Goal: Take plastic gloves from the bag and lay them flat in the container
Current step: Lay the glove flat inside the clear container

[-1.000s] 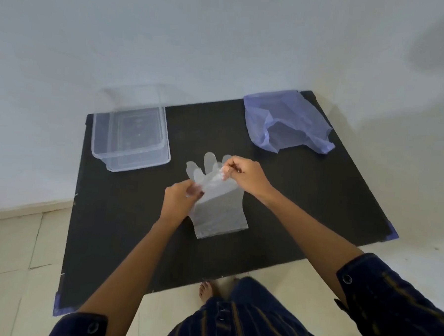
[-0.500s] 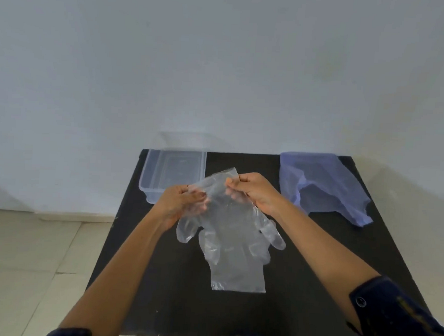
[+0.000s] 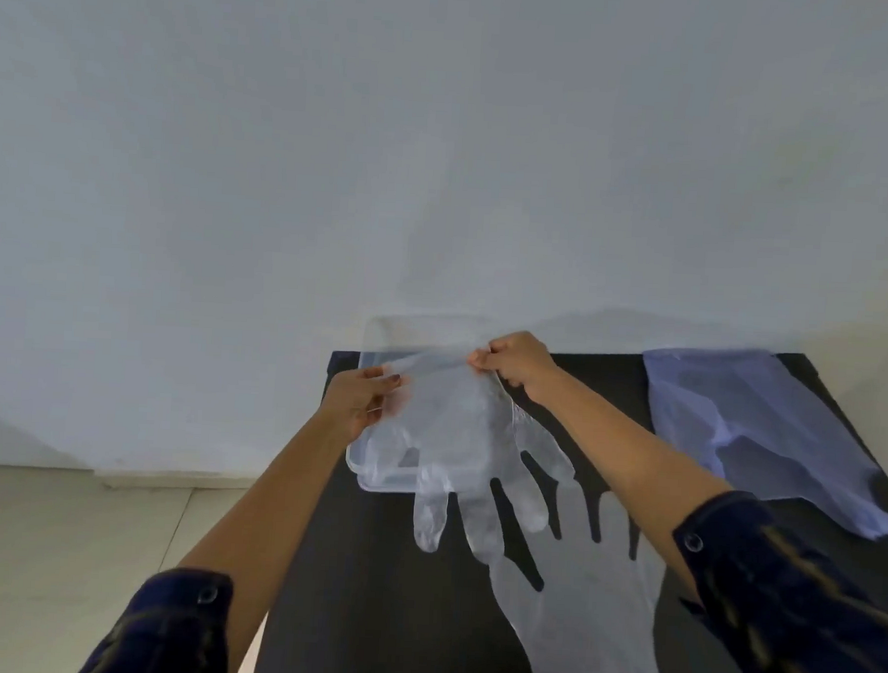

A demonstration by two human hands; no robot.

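Observation:
I hold a clear plastic glove by its cuff, my left hand pinching one corner and my right hand the other. It hangs fingers-down over the clear plastic container at the table's far left corner, and its fingers trail past the container's near rim. A second clear glove lies flat on the black table, nearer to me. The pale purple bag lies at the far right of the table.
A white wall rises directly behind the table. Beige floor tiles show to the left. My dark striped sleeves fill the lower corners of the view.
Both hands have carried the lifted glove away from me and to the left, from above the table's middle to over the container. The camera has tilted up toward the wall.

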